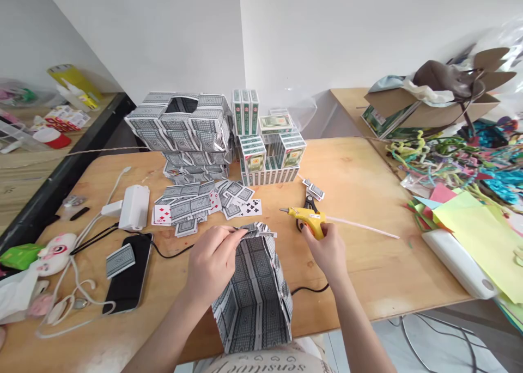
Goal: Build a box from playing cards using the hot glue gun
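In front of me at the table's near edge stands an open box built of playing cards [255,286], grey patterned backs showing on its inside. My left hand [216,258] pinches the card edge at its top left. To the right, my right hand [327,248] is wrapped around a yellow hot glue gun [309,217]; its nozzle points left, above and beyond the box's top edge. A pale glue stick [363,227] sticks out of its back. Black-handled scissors [310,203] lie partly hidden behind the gun.
Loose playing cards [190,204] lie beyond the box. Behind them stand a larger card structure [183,128] and stacked card packs [269,171]. At left are a phone [131,280], a white power adapter [134,207] and cables. Coloured paper [474,237] and pipe cleaners [445,166] are at right.
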### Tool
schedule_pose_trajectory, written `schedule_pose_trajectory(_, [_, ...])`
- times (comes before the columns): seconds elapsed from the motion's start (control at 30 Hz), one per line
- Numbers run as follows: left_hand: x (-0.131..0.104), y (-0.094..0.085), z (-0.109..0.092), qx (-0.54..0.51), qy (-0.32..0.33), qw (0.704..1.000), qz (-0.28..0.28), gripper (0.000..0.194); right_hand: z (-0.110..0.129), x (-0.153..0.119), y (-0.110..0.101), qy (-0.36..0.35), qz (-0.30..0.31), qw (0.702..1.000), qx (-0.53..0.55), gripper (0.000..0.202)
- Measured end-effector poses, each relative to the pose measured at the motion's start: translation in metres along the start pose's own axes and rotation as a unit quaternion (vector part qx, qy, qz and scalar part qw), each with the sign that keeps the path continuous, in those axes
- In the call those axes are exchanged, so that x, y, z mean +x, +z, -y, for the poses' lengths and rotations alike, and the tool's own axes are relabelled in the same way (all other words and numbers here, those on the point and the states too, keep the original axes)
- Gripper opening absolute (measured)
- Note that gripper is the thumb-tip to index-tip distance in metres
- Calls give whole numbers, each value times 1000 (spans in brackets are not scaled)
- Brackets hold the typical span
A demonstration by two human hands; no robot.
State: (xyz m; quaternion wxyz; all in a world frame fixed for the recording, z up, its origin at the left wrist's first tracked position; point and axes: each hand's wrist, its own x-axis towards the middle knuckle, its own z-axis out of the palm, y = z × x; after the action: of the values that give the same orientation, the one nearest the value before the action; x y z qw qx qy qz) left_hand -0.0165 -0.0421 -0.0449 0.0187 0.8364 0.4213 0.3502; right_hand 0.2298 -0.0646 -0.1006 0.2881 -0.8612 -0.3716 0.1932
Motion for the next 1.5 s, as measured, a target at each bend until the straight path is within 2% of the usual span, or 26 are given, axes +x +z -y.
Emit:
schedule_pose_trajectory(0.07, [1,0,0,0,-2,1000,1,26,-1,3,12,1,12,999,38,45])
schedule_pose_trajectory(0.13, [1,0,1,2,-3,1000,2,26,-1,6,18,3,92,990,107,46])
schedule_pose_trajectory(0.2, [1,0,2,6,-3,1000,2,27,-1,8,17,24,198,958,208,46])
schedule_pose_trajectory(0.27, [0,0,3,7,-3,1000,2,27,-2,9,9,62,276,903,323,45])
schedule_pose_trajectory(0.37, [1,2,3,6,-4,1000,6,27,-4,10,-7,107,312,828,454,43])
schedule_pose_trajectory(0.47, [2,4,3,6,-5,1000,8,25,-8,12,-19,120,301,800,506,40])
schedule_pose_trajectory(0.67, [4,6,1,5,-7,1000,14,22,-26,28,-33,95,245,821,506,49])
schedule_pose_trajectory(0.87, [6,5,0,11,-8,1000,20,21,-51,61,-37,97,132,810,564,53])
schedule_pose_trajectory(0.93, [6,5,0,15,-9,1000,23,21,-56,69,-36,91,114,828,541,49])
schedule_pose_trajectory(1.03, [7,6,0,24,-11,999,24,20,-62,74,-34,79,68,920,379,38])
schedule_pose_trajectory(1.1, [8,6,-1,30,-9,999,24,20,-65,76,-33,84,32,961,262,36])
schedule_pose_trajectory(1.2, [10,7,-3,35,-4,999,26,20,-64,75,-37,81,-33,990,114,36])
schedule_pose_trajectory(1.3, [12,6,-6,43,1,999,32,21,-43,64,-44,42,-87,995,3,40])
schedule_pose_trajectory(1.33, [12,6,-8,47,3,998,35,22,-30,57,-46,18,-74,997,9,42])
schedule_pose_trajectory(1.4, [14,7,-10,56,9,997,43,22,2,36,-48,-143,21,985,89,44])
schedule_pose_trajectory(1.47, [15,7,-12,68,18,996,48,22,34,11,-45,-317,151,930,112,49])
schedule_pose_trajectory(1.5, [16,7,-13,75,24,996,51,21,49,0,-42,-372,191,902,106,51])
